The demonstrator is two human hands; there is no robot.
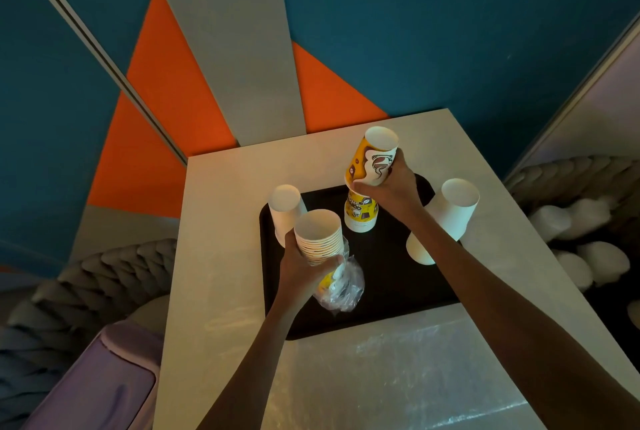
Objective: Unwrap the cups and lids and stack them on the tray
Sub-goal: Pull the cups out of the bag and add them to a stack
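A black tray [398, 294] lies on a pale table. My left hand [304, 270] grips a nested stack of paper cups [320, 237], with clear plastic wrap [343, 285] bunched around its lower end. My right hand [388, 187] holds a yellow printed cup [372, 155] upside down over a short upside-down stack of yellow cups [360, 213] standing on the tray. A white cup stack [285, 209] stands at the tray's left edge. Another white cup stack [446, 218] leans at the tray's right edge.
The table [221, 256] has bare surface left of the tray and toward me. Grey braided seats [86, 287] flank it on the left, and one on the right carries white lumpy objects [585, 256]. A purple bag [97, 384] sits at lower left.
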